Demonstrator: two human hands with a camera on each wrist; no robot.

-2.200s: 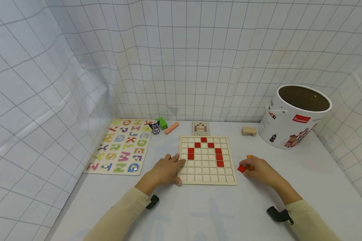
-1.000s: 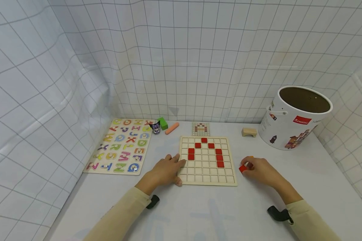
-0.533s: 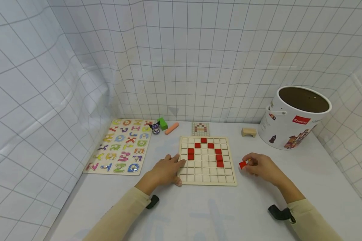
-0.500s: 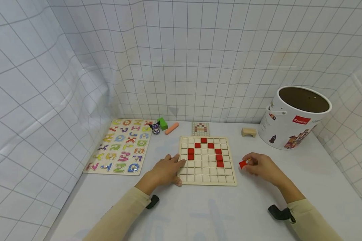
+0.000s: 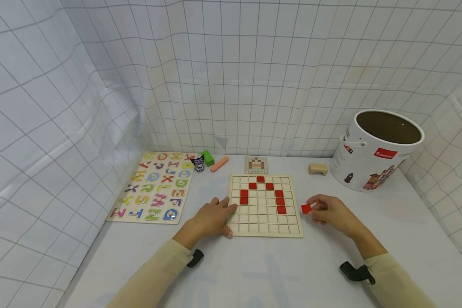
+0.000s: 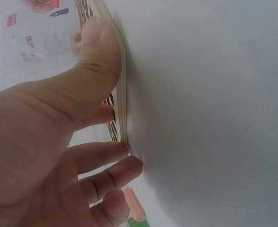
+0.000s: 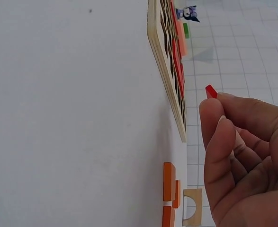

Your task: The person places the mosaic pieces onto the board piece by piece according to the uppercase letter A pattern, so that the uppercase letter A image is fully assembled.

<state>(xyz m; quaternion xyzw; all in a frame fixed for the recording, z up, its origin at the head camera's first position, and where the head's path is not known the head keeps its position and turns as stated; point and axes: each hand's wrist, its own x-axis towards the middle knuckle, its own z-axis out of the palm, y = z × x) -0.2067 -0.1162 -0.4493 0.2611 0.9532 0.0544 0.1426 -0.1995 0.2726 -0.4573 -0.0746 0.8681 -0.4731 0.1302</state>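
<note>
My right hand pinches a red tile just off the grid board's right edge, left hand lies flat w/ fingers straight holding the board's left side on the counter; next, I think, it needs an empty square.

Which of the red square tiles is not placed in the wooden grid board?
The red tile pinched in the right hand, held just right of the grid board. The other red tiles sit in its cells.
</note>
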